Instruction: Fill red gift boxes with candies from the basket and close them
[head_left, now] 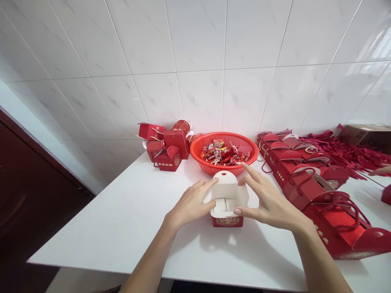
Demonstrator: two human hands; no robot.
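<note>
On the white table stands a small red gift box (227,222) with its flaps raised and its white inside showing. Its floor panels lie in the bottom, and a rounded flap with a red hole stands at the back. My left hand (193,199) holds the box's left side, thumb on the front rim and index finger by the rear flap. Around the right side is my right hand (267,199), fingers spread, with the thumb near the front right rim. Just behind the box sits a red plastic basket (205,162) of wrapped candies (220,153).
Several folded red boxes (171,152) are grouped at the back left. Along the right, rows of red boxes (314,203) with rope handles stand near a heap of red ribbons (332,148) and a cardboard carton (366,136). Another person's hand (383,170) shows at the right edge.
</note>
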